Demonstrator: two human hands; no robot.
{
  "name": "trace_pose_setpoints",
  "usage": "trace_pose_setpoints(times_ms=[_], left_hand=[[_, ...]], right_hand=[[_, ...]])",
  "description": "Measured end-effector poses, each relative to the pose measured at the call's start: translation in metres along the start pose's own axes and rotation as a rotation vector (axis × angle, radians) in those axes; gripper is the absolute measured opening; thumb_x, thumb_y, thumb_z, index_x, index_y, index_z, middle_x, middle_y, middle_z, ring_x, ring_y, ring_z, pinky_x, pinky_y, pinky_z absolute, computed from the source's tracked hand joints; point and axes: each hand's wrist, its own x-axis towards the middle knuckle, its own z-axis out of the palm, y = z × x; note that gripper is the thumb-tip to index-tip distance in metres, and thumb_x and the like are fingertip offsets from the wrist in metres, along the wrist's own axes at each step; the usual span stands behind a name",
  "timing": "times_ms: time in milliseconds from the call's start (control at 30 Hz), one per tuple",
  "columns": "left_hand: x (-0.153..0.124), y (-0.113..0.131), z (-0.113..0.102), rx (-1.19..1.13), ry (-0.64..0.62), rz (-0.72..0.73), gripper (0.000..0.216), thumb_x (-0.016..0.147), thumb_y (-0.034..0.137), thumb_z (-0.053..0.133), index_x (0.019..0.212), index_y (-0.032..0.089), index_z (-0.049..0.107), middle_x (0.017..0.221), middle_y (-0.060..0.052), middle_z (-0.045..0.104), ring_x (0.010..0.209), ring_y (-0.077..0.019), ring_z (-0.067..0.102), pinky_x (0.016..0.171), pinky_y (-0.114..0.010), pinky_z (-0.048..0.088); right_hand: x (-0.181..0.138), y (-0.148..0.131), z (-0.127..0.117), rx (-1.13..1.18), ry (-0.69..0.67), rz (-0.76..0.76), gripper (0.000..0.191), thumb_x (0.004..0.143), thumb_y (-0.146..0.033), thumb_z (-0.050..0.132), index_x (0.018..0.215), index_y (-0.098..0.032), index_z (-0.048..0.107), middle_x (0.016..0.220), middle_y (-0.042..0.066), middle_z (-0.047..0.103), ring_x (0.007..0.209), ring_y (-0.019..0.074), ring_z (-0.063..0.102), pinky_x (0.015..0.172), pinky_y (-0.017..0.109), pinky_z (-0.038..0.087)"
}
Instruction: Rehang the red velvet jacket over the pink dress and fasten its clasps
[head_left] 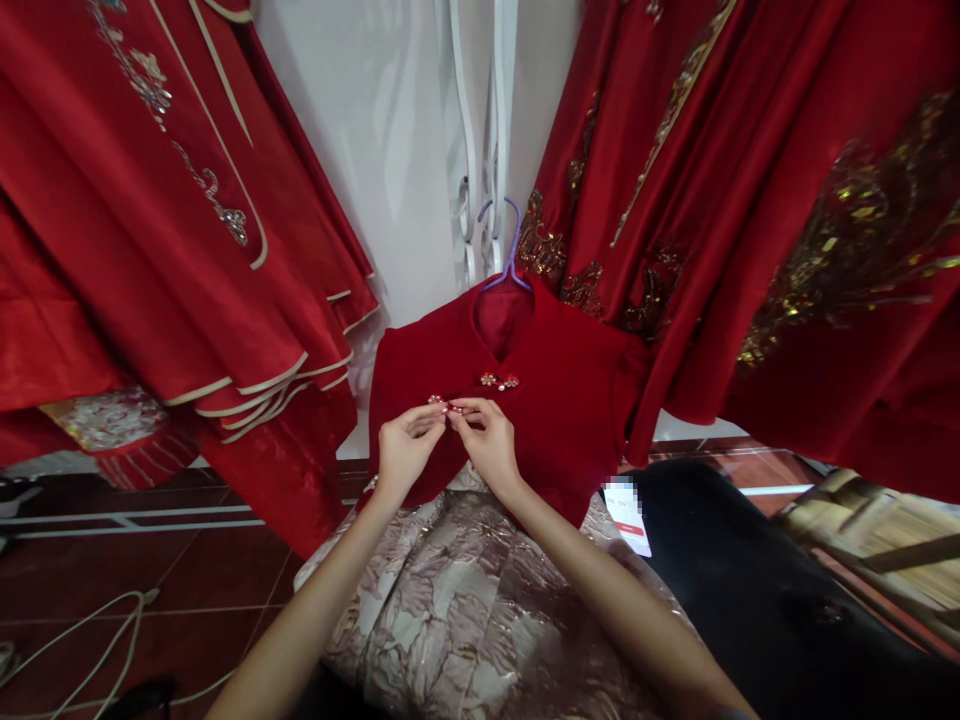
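Note:
A sleeveless-looking red top (570,400) hangs in front of me on a purple hanger (511,250). Across its chest sits a beaded fastener (499,382). Just below that, my left hand (407,445) and my right hand (484,438) meet, each pinching part of a second beaded fastener (436,400). Thumbs and forefingers are pressed together, hiding most of the piece. Below the top spreads a patterned, shiny pinkish-silver skirt (450,590), which passes under my forearms.
Red gowns with pale piping (217,250) hang at the left, and gold-embroidered red gowns (750,200) at the right. A white cabinet (375,130) stands behind. A white tag (628,520) lies against a black surface (720,560). Cables (112,620) run over the tiled floor.

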Motion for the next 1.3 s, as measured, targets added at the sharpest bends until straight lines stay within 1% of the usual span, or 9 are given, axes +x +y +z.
trace_pose_setpoints(times_ms=[333,533,633,700,767,867,1000,1200,1300], left_hand=[[0.015,-0.006,-0.017,0.155,-0.135,0.081,0.027,0.073,0.034,0.07,0.09,0.014,0.071,0.09,-0.009,0.075,0.079,-0.0213,0.072,0.081,-0.036,0.059],[0.001,-0.008,-0.037,0.35,-0.207,0.176,0.02,0.084,0.028,0.054,0.098,0.018,0.064,0.1,-0.008,0.071,0.09,-0.0186,0.068,0.087,-0.036,0.055],[-0.018,-0.016,-0.052,0.463,-0.313,0.16,0.019,0.076,0.021,0.057,0.096,0.019,0.059,0.094,-0.005,0.066,0.08,-0.0157,0.065,0.076,-0.032,0.057],[-0.031,-0.022,-0.059,0.462,-0.431,0.116,0.026,0.071,0.019,0.06,0.097,0.019,0.056,0.09,-0.003,0.063,0.075,-0.0133,0.061,0.069,-0.028,0.056],[-0.042,-0.026,-0.059,0.405,-0.502,0.064,0.023,0.071,0.019,0.06,0.093,0.02,0.055,0.086,-0.001,0.06,0.072,-0.0118,0.059,0.068,-0.027,0.055],[-0.051,-0.031,-0.05,0.31,-0.503,0.012,0.017,0.073,0.021,0.061,0.089,0.019,0.056,0.083,-0.001,0.06,0.073,-0.0121,0.06,0.071,-0.028,0.055],[-0.053,-0.034,-0.036,0.216,-0.433,-0.061,0.022,0.073,0.029,0.066,0.091,0.018,0.059,0.083,-0.002,0.063,0.077,-0.014,0.063,0.075,-0.031,0.057],[-0.049,-0.035,-0.03,0.211,-0.399,-0.041,0.015,0.079,0.025,0.057,0.091,0.018,0.062,0.081,-0.003,0.065,0.076,-0.0135,0.064,0.073,-0.029,0.055],[-0.05,-0.035,-0.027,0.228,-0.4,-0.045,0.017,0.073,0.02,0.06,0.09,0.017,0.061,0.078,-0.001,0.064,0.072,-0.0126,0.063,0.069,-0.027,0.055]], right_hand=[[0.0,-0.004,0.001,-0.03,-0.006,-0.012,0.02,0.088,-0.033,0.056,0.097,-0.019,0.068,0.099,0.006,0.063,0.08,0.014,0.065,0.072,0.027,0.057],[-0.014,-0.008,-0.031,0.021,-0.25,0.065,0.025,0.091,-0.033,0.049,0.111,-0.021,0.059,0.104,0.005,0.068,0.078,0.0141,0.07,0.066,0.027,0.058],[-0.031,-0.007,-0.055,-0.196,-0.369,0.111,0.021,0.091,-0.03,0.048,0.105,-0.021,0.06,0.091,0.003,0.07,0.063,0.0137,0.068,0.059,0.027,0.054],[-0.042,-0.005,-0.066,-0.438,-0.426,0.109,0.017,0.089,-0.027,0.052,0.101,-0.021,0.062,0.082,0.003,0.07,0.064,0.0163,0.067,0.06,0.028,0.051],[-0.05,-0.002,-0.071,-0.666,-0.421,0.098,0.017,0.086,-0.026,0.057,0.101,-0.022,0.062,0.083,0.004,0.07,0.072,0.0197,0.068,0.062,0.029,0.049],[-0.055,0.005,-0.071,-0.841,-0.385,0.08,0.017,0.083,-0.025,0.063,0.099,-0.022,0.062,0.091,0.006,0.067,0.076,0.0207,0.067,0.06,0.027,0.046],[-0.053,0.016,-0.069,-0.764,-0.374,0.045,0.002,0.082,-0.023,0.063,0.083,-0.022,0.061,0.089,0.004,0.064,0.07,0.0166,0.064,0.059,0.026,0.045],[-0.05,0.02,-0.072,-0.309,-0.394,0.076,0.005,0.077,-0.019,0.062,0.076,-0.02,0.057,0.08,0.0,0.065,0.075,0.0146,0.064,0.068,0.024,0.05],[-0.051,0.016,-0.071,-0.383,-0.389,0.101,0.006,0.076,-0.02,0.062,0.078,-0.02,0.056,0.078,0.0,0.065,0.07,0.0146,0.063,0.066,0.025,0.049]])
